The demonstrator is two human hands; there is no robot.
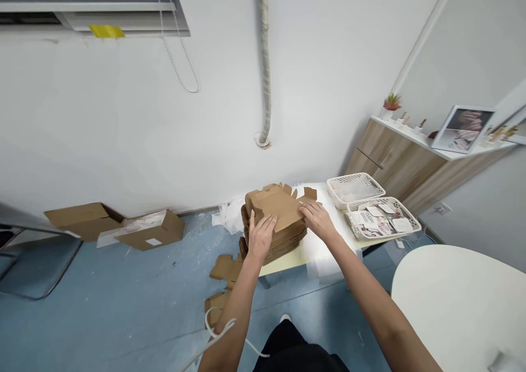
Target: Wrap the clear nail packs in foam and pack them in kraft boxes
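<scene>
Hands apart: the left hand (pixel 262 236) on the near edge and the right hand (pixel 318 220) atop a stack of flattened kraft cardboard box blanks (pixel 279 207) on the desk (pixel 287 265), white plastic baskets (pixel 394 202) at two o'clock.

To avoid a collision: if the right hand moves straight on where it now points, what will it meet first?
Probably the cardboard box on top of the stack; the right hand seems to be touching it.

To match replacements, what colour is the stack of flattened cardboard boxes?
The cardboard boxes are kraft brown, seen best in the head view.
</scene>
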